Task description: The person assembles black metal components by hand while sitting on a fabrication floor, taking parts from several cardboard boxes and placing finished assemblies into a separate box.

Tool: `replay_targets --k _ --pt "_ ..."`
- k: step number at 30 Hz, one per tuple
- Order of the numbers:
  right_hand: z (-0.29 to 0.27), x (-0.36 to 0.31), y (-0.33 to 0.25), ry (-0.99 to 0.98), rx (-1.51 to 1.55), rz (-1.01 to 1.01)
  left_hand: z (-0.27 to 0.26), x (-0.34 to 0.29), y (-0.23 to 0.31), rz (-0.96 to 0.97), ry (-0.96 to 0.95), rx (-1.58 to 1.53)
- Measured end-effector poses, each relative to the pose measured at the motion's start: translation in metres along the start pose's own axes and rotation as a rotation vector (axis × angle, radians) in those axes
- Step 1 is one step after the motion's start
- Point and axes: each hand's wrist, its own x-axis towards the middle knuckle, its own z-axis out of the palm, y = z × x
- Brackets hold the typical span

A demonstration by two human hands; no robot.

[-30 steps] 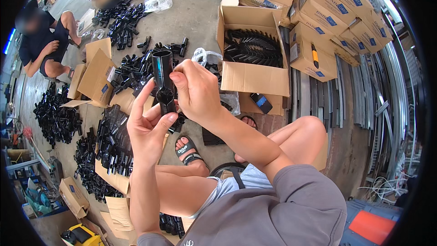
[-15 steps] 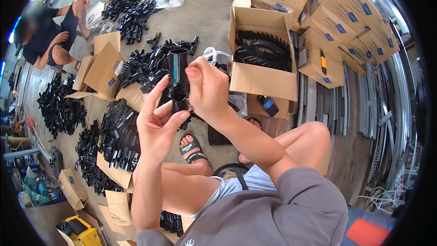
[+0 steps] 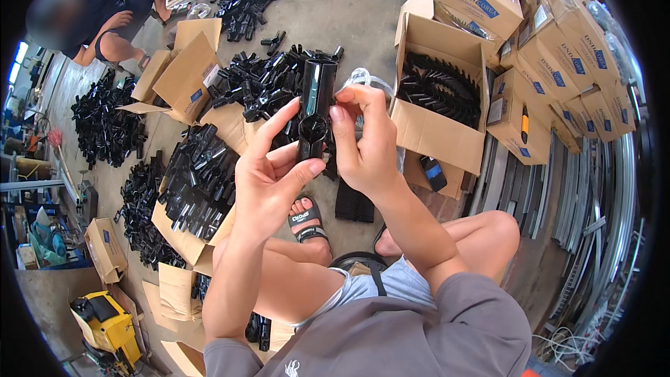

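Observation:
In front of me I hold a glossy black pipe fitting upright, a tube with a round side socket facing me near its lower end. My left hand grips its lower part, thumb at the bottom and a finger stretched along the left side. My right hand is closed at the fitting's right edge, thumb and forefinger pinched together; whether they grip the fitting or something thin on it is hard to make out. Beyond my hands lies a pile of similar black fittings.
An open carton with rows of black fittings stands right of my hands. More fittings fill a carton at my left. Stacked cartons and metal profiles line the right. Another person sits at the far left.
My view has shifted, so the surroundings sit further right. The fitting is tilted so its upper opening shows less. My right hand has turned, its thumb and forefinger now pinched at the fitting's edge.

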Motion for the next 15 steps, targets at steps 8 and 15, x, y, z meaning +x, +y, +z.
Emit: replay_targets --k 8,15 --pt "0.009 0.005 0.006 -0.101 0.012 0.119 -0.007 0.002 0.0 -0.006 0.022 0.001" --pt "0.012 0.017 0.133 0.2 0.089 0.622 -0.024 -0.004 0.0 0.057 0.212 0.303"
